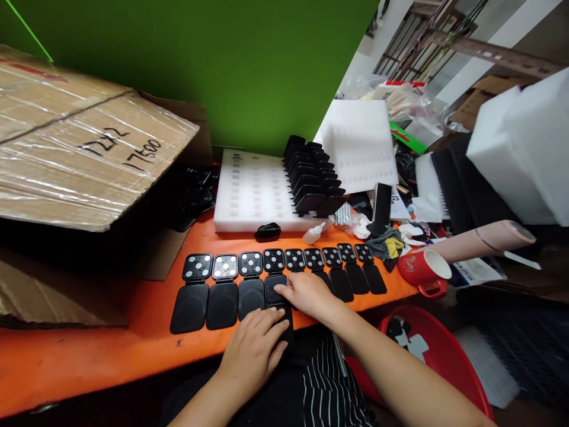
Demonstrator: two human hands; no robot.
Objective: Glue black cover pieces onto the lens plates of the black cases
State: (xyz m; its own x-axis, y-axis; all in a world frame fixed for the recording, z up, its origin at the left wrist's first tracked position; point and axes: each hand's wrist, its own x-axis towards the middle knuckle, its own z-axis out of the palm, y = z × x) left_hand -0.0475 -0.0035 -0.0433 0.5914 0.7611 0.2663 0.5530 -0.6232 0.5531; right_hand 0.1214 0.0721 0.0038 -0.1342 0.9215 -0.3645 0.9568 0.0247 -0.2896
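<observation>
A row of black folding panel pieces lies unfolded on the orange table, each with a dotted square section at its back end. My right hand is closed at the right edge of one piece's middle square, its fingertips against it. My left hand rests palm down with fingers spread at the front of this piece, by the table edge. Beneath its fingertips, a further black section reaches over the edge, partly covered. My right hand and wrist partly hide the pieces just right of it.
White foam blocks stand behind the row, one holding black panels upright. A small white bottle lies before them. A cardboard box is on the left, a red mug on the right, a red basin below.
</observation>
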